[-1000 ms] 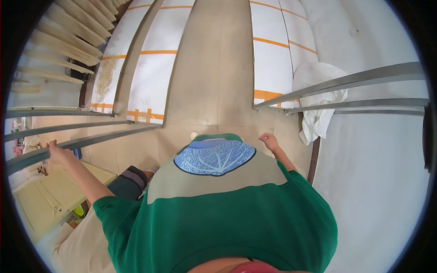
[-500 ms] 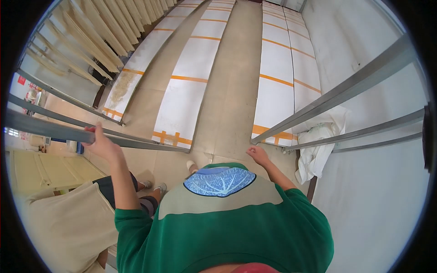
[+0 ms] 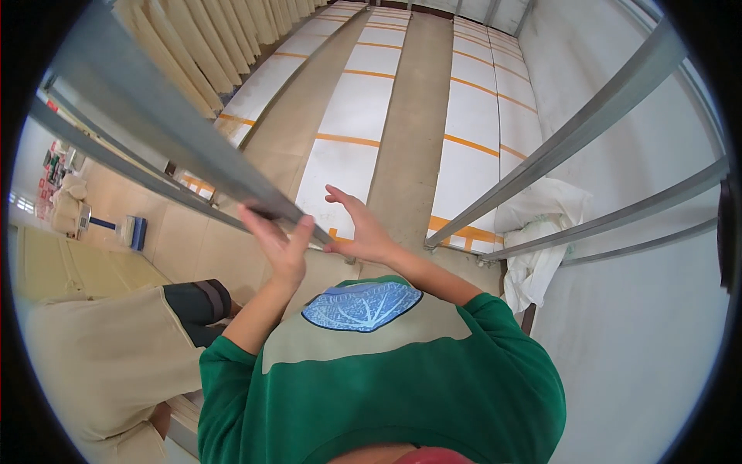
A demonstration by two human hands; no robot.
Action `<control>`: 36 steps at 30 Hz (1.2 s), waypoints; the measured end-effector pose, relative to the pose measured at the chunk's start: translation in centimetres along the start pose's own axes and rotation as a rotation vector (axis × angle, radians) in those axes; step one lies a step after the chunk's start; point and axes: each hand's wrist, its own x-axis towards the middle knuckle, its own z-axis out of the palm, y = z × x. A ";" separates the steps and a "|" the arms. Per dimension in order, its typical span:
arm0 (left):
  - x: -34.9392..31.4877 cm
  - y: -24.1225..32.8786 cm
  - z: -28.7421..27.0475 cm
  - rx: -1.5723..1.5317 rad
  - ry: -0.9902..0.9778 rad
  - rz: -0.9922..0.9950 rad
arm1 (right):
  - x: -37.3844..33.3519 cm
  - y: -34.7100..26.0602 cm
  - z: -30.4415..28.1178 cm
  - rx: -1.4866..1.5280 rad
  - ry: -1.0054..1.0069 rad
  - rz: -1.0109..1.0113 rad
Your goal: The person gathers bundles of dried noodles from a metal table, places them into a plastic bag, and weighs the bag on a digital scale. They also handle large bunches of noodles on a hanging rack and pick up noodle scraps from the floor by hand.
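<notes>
My left hand (image 3: 280, 246) is raised in front of my chest and wraps the lower end of a grey metal rail (image 3: 178, 143) that slants up to the left. My right hand (image 3: 362, 228) is lifted just right of it, palm open and fingers spread, holding nothing. It is close to the rail's tip; whether they touch is not visible. Below both hands are my green shirt (image 3: 386, 387) and its blue chest patch (image 3: 362, 304).
More grey metal rails (image 3: 587, 124) run diagonally at the right, with a bundle of white cloth (image 3: 541, 240) under them. Far below lie white panels with orange stripes (image 3: 348, 147). A person in a beige top and dark shorts (image 3: 116, 363) is at lower left.
Both hands rose and came together in front of my chest. The right hand left the right-hand rail and opened. The left hand slid along its rail toward the centre.
</notes>
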 end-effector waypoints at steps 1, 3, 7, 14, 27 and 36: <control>-0.3 0.1 0.3 0.031 -0.140 0.023 | 0.0 0.1 0.1 0.000 -0.009 -0.002; -0.9 0.1 0.9 0.123 -0.311 0.103 | 0.0 0.7 0.4 0.066 0.063 0.002; -1.1 1.9 3.0 0.207 -0.596 0.177 | -1.6 0.7 0.3 0.044 0.241 0.074; 2.3 5.5 3.5 0.574 -0.800 0.519 | -4.9 1.9 -4.2 -0.082 0.355 0.201; 9.5 -2.0 -5.0 0.143 0.168 0.127 | -11.3 1.7 -11.3 -0.190 0.641 0.249; 3.6 -2.0 -2.0 0.142 0.256 0.331 | -14.5 0.1 -12.6 -0.113 1.109 0.059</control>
